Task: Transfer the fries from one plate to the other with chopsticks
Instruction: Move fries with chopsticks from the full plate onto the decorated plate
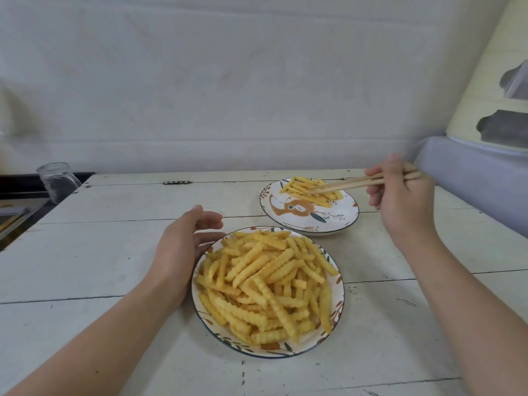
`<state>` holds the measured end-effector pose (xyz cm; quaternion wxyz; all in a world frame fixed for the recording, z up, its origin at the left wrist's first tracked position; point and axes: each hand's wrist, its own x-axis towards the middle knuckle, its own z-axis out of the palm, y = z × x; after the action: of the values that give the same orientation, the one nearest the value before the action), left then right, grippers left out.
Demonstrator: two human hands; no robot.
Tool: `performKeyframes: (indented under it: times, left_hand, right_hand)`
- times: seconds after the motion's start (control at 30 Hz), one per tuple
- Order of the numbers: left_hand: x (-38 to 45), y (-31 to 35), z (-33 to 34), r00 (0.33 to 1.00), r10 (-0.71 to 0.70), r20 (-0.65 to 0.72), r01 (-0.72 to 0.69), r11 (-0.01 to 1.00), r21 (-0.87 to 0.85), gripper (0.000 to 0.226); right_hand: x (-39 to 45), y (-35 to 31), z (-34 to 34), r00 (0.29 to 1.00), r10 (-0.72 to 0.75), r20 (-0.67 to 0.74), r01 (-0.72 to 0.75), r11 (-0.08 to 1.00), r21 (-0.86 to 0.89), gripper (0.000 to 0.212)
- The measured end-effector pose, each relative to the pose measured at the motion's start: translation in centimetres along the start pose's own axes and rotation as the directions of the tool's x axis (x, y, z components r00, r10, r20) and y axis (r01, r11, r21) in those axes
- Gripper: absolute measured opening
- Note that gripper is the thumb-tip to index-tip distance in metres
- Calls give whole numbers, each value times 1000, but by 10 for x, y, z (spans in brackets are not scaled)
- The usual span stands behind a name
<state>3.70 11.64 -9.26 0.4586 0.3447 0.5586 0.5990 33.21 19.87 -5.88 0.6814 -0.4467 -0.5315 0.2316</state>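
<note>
no readable text or labels anywhere

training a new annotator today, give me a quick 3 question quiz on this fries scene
1. True or false: the chopsticks are in the left hand.
2. Which plate holds more fries: A) near plate B) far plate?
3. Over what do the chopstick tips sit?

Key
1. False: the right hand grips them; the left rests beside the near plate.
2. A.
3. The fries on the far plate.
</note>
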Motion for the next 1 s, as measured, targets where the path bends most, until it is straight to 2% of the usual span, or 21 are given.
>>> performKeyframes:
  times: [0.27, 0.33, 0.4, 0.5, 0.6, 0.67, 0.73, 0.87, 1.0]
  left_hand:
    - [1, -1, -1, 1000, 13, 2, -13, 1000, 9, 42]
    - [2, -1, -1, 1000, 20, -2, -20, 1000, 14, 41]
    - [2, -2, -2, 1000, 27, -4, -27, 999, 19, 41]
    - [2, -2, -1, 1000, 31, -4, -31, 999, 19, 42]
    - [1, -2, -1, 999, 34, -4, -34, 999, 17, 41]
    - [1, -2, -1, 1000, 30, -1, -30, 999, 11, 41]
    - [1, -2, -1, 1000, 28, 1, -28, 1000, 12, 41]
    - [0, -1, 0, 1000, 16, 7, -16, 1000, 7, 42]
    - [0, 0, -1, 1000, -5, 4, 5, 1000, -5, 43]
  right_hand:
    - [-7, 22, 14, 988, -45, 145, 64, 989, -129, 38]
    - [-8, 23, 17, 989, -37, 140, 57, 989, -137, 39]
    - [-6, 19, 18, 998, -7, 60, 11, 997, -83, 43]
    - [0, 5, 12, 995, 54, -85, -45, 994, 101, 53]
    - [6, -9, 2, 977, 146, -153, -102, 959, 264, 60]
    - [11, -15, -5, 966, 229, -119, -168, 908, 384, 63]
    - [15, -19, -10, 958, 285, -22, -242, 850, 468, 61]
    - [14, -20, -13, 950, 283, 131, -311, 843, 439, 57]
    - [12, -24, -11, 956, 256, 142, -293, 853, 432, 61]
